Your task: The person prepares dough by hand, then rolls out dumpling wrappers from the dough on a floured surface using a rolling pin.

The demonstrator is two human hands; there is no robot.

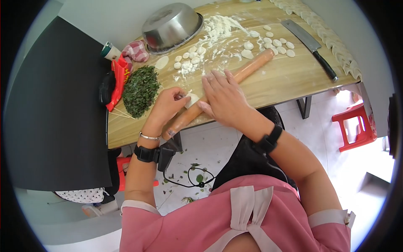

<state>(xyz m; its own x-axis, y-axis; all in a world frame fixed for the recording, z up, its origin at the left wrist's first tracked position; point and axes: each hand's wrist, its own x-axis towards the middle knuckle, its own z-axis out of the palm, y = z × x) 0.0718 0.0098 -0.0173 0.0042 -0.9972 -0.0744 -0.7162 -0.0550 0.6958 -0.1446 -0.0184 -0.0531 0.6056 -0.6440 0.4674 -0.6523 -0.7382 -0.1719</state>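
A wooden rolling pin [254,65] lies slanted across the near side of the table. My right hand [224,98] rests palm down on top of it, fingers stretched out flat across the wood. Beside the pin, my left hand [168,105] is closed, with thumb and fingers pinching the edge of a small white dough wrapper [192,100]. Part of that wrapper is hidden by the pin and my fingers. Several flattened dough pieces [277,43] lie beyond the pin's far end, and more dough pieces [193,55] sit in flour past my left hand.
A cleaver [302,35] lies at the right beside a row of folded dumplings [325,33]. An upturned steel bowl [168,25] and loose flour [220,26] are at the back. Chopped greens [140,90] and a red packet [119,82] occupy the left. Red stool [357,126] stands right.
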